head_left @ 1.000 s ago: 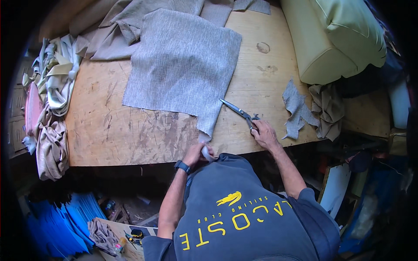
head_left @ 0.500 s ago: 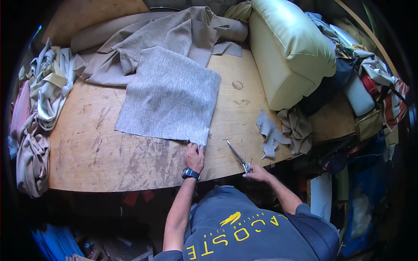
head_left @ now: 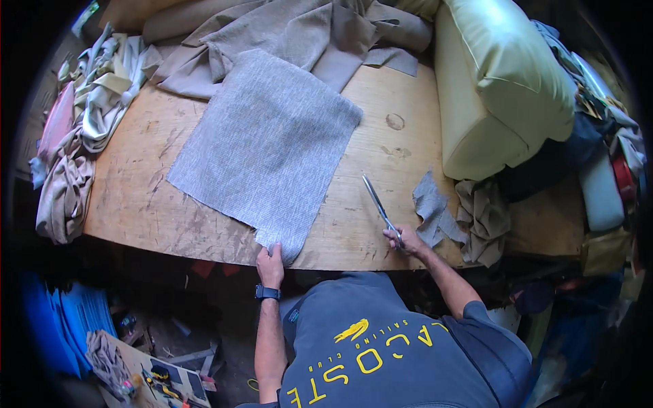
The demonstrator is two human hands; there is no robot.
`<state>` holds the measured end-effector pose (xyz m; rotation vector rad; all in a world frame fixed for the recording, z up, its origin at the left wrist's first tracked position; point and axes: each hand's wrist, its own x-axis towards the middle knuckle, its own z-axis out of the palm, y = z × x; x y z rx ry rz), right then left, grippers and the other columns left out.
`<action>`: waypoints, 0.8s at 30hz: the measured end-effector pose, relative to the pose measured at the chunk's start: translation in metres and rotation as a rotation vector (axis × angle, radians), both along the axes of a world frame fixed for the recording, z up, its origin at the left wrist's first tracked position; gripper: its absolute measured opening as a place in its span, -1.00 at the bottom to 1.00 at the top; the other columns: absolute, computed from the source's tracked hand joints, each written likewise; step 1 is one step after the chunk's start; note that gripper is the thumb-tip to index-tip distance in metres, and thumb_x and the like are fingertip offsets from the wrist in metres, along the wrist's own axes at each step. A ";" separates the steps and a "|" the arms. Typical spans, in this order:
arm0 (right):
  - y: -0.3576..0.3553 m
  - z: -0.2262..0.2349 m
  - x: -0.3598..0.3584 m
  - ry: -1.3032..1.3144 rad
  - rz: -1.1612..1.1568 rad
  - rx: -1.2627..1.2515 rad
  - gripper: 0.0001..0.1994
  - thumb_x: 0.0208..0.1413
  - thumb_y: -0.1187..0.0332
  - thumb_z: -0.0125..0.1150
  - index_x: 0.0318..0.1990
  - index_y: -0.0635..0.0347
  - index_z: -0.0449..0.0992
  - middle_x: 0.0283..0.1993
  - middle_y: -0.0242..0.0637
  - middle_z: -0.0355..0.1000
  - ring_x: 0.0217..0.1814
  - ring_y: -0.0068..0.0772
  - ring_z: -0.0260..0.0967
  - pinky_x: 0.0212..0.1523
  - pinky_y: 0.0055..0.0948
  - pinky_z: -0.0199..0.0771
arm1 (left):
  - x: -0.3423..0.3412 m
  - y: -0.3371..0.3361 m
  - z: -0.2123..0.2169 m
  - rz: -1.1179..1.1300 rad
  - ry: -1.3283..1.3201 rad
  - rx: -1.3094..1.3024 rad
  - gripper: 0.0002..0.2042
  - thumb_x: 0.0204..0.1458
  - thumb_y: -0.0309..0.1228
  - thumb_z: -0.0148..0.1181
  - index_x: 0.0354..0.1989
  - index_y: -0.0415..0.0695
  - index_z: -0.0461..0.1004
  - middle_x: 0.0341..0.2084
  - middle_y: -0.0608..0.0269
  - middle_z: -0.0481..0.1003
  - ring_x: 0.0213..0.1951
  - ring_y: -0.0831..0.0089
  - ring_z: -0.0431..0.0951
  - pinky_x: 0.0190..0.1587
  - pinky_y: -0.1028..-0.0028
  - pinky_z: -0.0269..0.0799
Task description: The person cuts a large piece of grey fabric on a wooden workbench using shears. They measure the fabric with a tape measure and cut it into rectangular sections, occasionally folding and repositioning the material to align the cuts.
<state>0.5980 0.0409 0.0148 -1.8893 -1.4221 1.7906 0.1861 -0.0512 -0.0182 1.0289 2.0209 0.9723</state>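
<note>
Grey fabric (head_left: 269, 146), a roughly square piece of woven cloth, lies flat across the middle of the wooden worktop (head_left: 136, 211), turned like a diamond so that one corner points toward the near edge and the opposite corner reaches the far heap of beige cloth (head_left: 286, 27). At the far left, a bundle of pale and pink rags (head_left: 68, 136) hangs over the worktop's end, apparently pushed aside to keep the middle free. The left hand (head_left: 270, 262) pinches the near corner of the grey piece at the worktop's edge, fingers clenched on the cloth, which probably keeps the sheet taut and stops it sliding. A dark watch (head_left: 267, 292) sits on that wrist. To the right, the right hand (head_left: 401, 239) grasps the handles of the scissors (head_left: 379, 207); their long axis runs from the hand up and leftward, tips pointing toward the fabric's right edge yet apart from it. Whether the blades are parted I cannot tell. Just right of that hand lie grey offcuts (head_left: 430, 211) and brownish scraps (head_left: 484, 217), and beyond them a pale green cushion (head_left: 503, 88) fills the far right.
</note>
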 end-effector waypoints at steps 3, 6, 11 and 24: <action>0.051 0.028 -0.001 -0.143 0.202 0.057 -0.56 0.02 -0.11 0.39 -0.49 0.10 0.52 -0.62 -0.54 0.32 -0.60 -0.67 0.23 -0.53 -0.58 0.22 | 0.023 -0.005 0.006 0.108 -0.166 0.019 -0.65 0.03 -0.27 0.31 -0.21 -0.37 0.56 -0.32 0.09 0.61 -0.30 0.35 0.57 -0.16 0.35 0.45; 0.074 0.029 0.003 -0.229 0.414 -0.044 -0.53 -0.02 -0.14 0.41 -0.49 0.12 0.53 -0.61 -0.52 0.34 -0.58 -0.65 0.25 -0.54 -0.54 0.23 | 0.035 -0.018 0.009 0.176 -0.322 -0.235 -0.58 -0.01 -0.30 0.37 -0.07 -0.39 0.54 -0.22 0.11 0.62 -0.23 0.41 0.58 -0.09 0.40 0.47; 0.043 0.026 -0.006 -0.075 0.848 -0.259 -0.43 0.04 -0.30 0.22 -0.45 0.12 0.53 -0.55 -0.46 0.40 -0.48 -0.54 0.32 -0.45 -0.46 0.28 | 0.050 -0.038 0.000 0.306 -0.625 -0.171 -0.65 0.01 -0.36 0.38 -0.09 -0.34 0.56 -0.26 0.23 0.61 -0.30 0.54 0.56 -0.20 0.48 0.47; 0.004 0.017 -0.117 -0.061 1.145 -0.125 -0.17 0.09 -0.45 -0.09 -0.07 0.31 0.48 -0.20 0.08 0.50 -0.09 0.03 0.47 -0.04 -0.11 0.39 | 0.041 -0.041 -0.003 0.266 -0.748 -0.093 -0.71 -0.02 -0.47 0.40 -0.12 -0.29 0.55 -0.29 0.31 0.60 -0.33 0.59 0.56 -0.26 0.52 0.49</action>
